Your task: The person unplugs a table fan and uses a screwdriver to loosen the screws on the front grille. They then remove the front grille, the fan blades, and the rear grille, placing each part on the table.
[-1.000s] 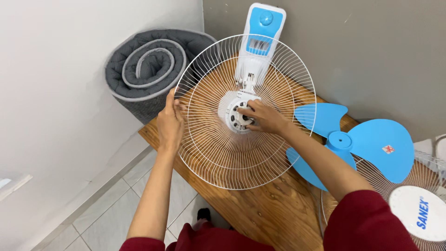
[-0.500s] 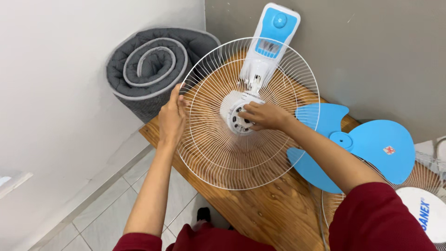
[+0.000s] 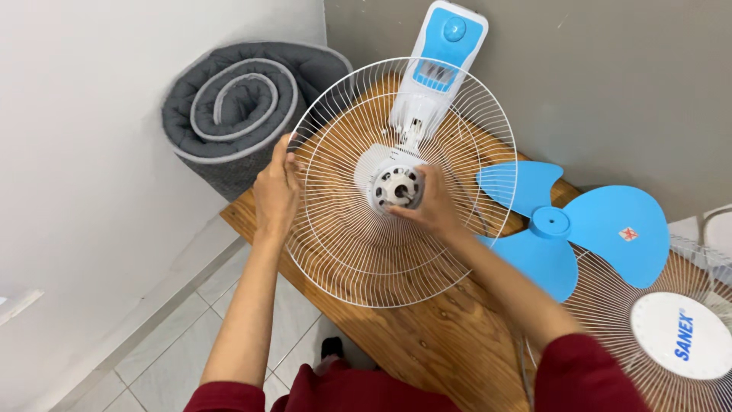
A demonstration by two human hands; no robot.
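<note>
From the head camera, the only view, a white wire rear fan guard (image 3: 347, 252) fills the middle of the frame, lying dished over a wooden table (image 3: 427, 347) that runs from centre left down to the lower right. The left hand (image 3: 276, 191) sits at the guard's left rim, left of centre in the frame, its fingers curled closed around the outer wires so that the rim is pinched between thumb and fingers. The right hand (image 3: 431, 206) reaches in from the lower right to the centre, where its fingertips press against the right side of the round white motor hub (image 3: 395, 185) with its ring of dark holes; the fingers are bent and partly closed on the hub's edge, though whether they grip a separate nut or ring there cannot be told. Above the hub, at the top centre, the white and blue fan body (image 3: 438, 61) with its control panel leans against the grey wall. As things lie, the guard is already seated over the hub and the shaft shows bare in the middle. The blue fan blade (image 3: 595, 229) lies loose on the table at the right, well apart from the hub, and the front fan guard (image 3: 679, 336) with its white centre disc lies at the lower right corner, so neither is mounted yet. A rolled grey mat (image 3: 229, 107) stands at the upper left, beside the table's end.
</note>
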